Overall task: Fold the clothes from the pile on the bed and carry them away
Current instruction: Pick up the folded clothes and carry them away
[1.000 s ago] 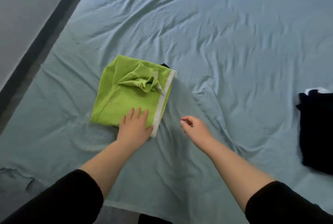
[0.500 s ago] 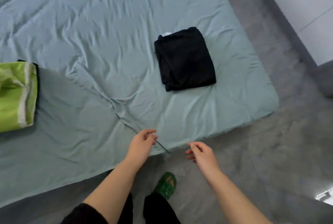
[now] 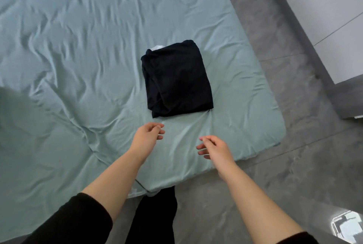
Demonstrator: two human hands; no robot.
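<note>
Black folded clothes [image 3: 177, 79] are lying on the green sheet of the bed [image 3: 78, 47], toward its right side and near the corner by the grey floor [image 3: 294, 165]. A bit of white cloth [image 3: 157, 47] is peeking out at the far left corner.

Both hands are hovering just short of the bundle's near edge, apart from it and holding nothing. The left hand [image 3: 147, 138] and the right hand [image 3: 214, 147] are each hanging with fingers loosely curled, palms turning inward.

The step in hand is probably picking up the bundle to carry it off. Doing it well is likely meaning sliding the 2 hands under the 2 long sides with fingers flat, lifting level so the layers are not slipping apart.

The bundle is forming a rough rectangle. Its long axis is running away from the person, leaning slightly left at the far end, with 1 short edge facing the hands.
</note>
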